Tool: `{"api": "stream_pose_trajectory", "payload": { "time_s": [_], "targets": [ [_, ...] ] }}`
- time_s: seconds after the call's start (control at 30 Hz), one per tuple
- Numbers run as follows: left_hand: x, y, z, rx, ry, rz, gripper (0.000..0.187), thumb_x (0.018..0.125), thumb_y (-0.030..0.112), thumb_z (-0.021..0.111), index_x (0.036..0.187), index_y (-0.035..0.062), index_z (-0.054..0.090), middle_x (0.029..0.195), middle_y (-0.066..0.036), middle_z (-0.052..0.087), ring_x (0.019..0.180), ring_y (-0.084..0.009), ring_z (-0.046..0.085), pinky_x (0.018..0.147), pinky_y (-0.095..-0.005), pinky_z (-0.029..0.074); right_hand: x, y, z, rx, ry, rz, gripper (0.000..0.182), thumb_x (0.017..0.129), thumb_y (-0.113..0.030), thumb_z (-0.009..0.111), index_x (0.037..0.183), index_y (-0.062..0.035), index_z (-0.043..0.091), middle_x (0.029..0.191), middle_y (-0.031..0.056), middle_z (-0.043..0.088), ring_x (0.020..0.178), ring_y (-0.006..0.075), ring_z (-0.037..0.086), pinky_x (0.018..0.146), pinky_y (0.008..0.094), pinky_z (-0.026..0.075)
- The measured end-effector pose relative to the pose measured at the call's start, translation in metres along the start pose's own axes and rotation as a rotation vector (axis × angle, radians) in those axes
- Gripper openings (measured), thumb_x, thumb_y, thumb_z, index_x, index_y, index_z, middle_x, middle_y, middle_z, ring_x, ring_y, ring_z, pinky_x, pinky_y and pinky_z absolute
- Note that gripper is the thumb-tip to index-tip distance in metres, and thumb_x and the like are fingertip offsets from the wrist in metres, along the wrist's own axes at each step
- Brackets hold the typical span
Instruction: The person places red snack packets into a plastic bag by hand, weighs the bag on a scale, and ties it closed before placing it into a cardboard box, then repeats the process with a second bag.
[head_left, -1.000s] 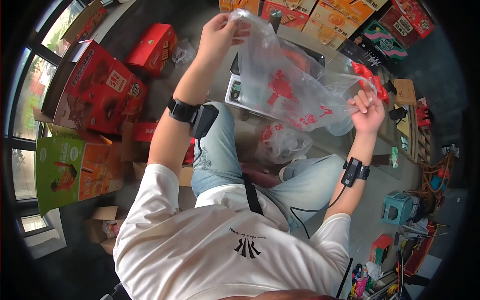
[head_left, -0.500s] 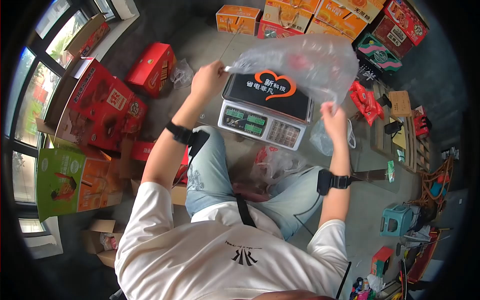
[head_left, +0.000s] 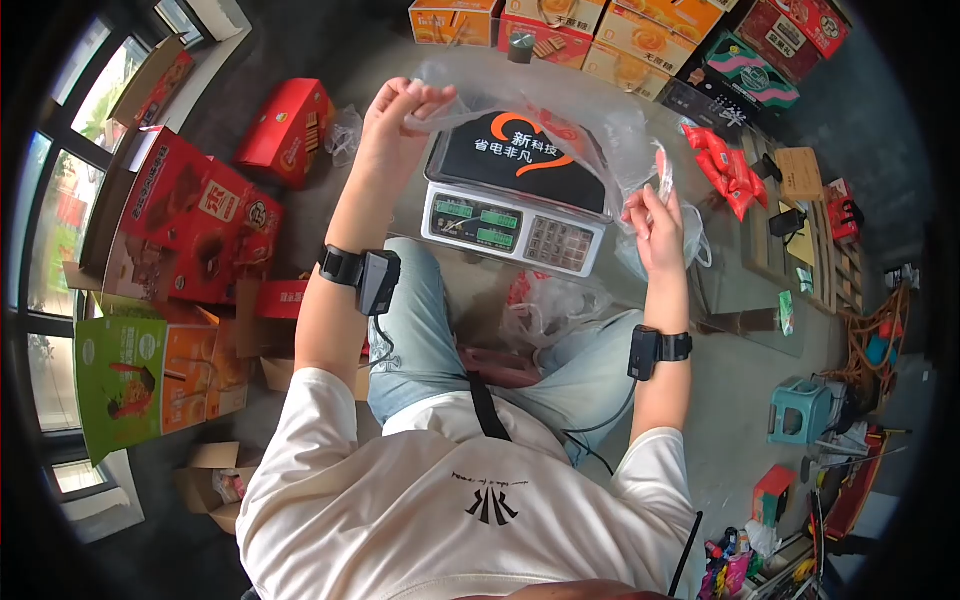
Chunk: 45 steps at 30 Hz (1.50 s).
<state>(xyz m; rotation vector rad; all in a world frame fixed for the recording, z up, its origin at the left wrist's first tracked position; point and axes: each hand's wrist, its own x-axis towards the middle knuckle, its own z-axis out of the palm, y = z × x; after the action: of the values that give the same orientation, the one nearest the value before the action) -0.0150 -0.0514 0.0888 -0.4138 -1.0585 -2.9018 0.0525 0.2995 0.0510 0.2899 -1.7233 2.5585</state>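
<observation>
A clear plastic bag point(head_left: 560, 95) stretches between my two hands above a digital scale point(head_left: 515, 225). My left hand point(head_left: 405, 112) grips the bag at its left end, fingers bent around the film. At the other end, my right hand point(head_left: 655, 222) pinches the bag's edge near the scale's right corner. Through the film I see the scale's black top with an orange heart and white lettering. The green displays and keypad of the scale face me. Below the scale, another clear bag point(head_left: 555, 310) with red printing lies between my knees.
Orange cartons point(head_left: 640, 45) are stacked at the back. Red packets point(head_left: 725, 170) lie on the right, beside a wooden pallet point(head_left: 835, 260). Large red boxes point(head_left: 190, 215) stand at the left near the windows. A teal stool point(head_left: 798, 410) is at the lower right.
The bag has come down and flattened from its puffed shape. My left hand has moved left and up, my right hand slightly down. The whole view has shifted a little.
</observation>
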Motion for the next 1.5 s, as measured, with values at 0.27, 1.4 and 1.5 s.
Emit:
{"api": "stream_pose_trajectory", "payload": {
  "time_s": [0.27, 1.4, 1.5],
  "targets": [
    [-0.020, 0.023, 0.036, 0.961, -0.117, -0.155, 0.035, 0.088, 0.010, 0.058, 0.120, 0.0067, 0.042, 0.097, -0.010, 0.063, 0.069, -0.0059, 0.056, 0.061, -0.0241, 0.043, 0.022, -0.001, -0.022, -0.013, 0.172, -0.182, 0.069, 0.088, -0.008, 0.050, 0.145, -0.0088, 0.011, 0.109, 0.0149, 0.058, 0.063, 0.0060, 0.048, 0.067, 0.0239, 0.045],
    [-0.040, -0.048, 0.043, 0.960, 0.210, -0.005, 0.053, 0.083, 0.010, 0.051, 0.131, -0.0040, 0.033, 0.065, 0.002, 0.041, 0.055, -0.0056, 0.038, 0.054, -0.0211, 0.034, 0.154, -0.005, -0.330, -1.742, 0.817, 0.323, 0.096, 0.064, -0.072, 0.059, 0.138, -0.0152, 0.035, 0.141, 0.0215, 0.030, 0.132, 0.0426, 0.024, 0.109, 0.0478, 0.018],
    [-0.038, -0.043, 0.028, 0.879, 0.273, 0.016, 0.053, 0.082, 0.010, 0.051, 0.131, -0.0040, 0.034, 0.063, 0.004, 0.035, 0.053, -0.0047, 0.035, 0.052, -0.0195, 0.029, 0.198, -0.016, -0.348, -1.736, 0.787, 0.407, 0.099, 0.064, -0.079, 0.052, 0.140, -0.0173, 0.033, 0.144, 0.0207, 0.027, 0.136, 0.0384, 0.016, 0.110, 0.0495, 0.014]
  ]
}}
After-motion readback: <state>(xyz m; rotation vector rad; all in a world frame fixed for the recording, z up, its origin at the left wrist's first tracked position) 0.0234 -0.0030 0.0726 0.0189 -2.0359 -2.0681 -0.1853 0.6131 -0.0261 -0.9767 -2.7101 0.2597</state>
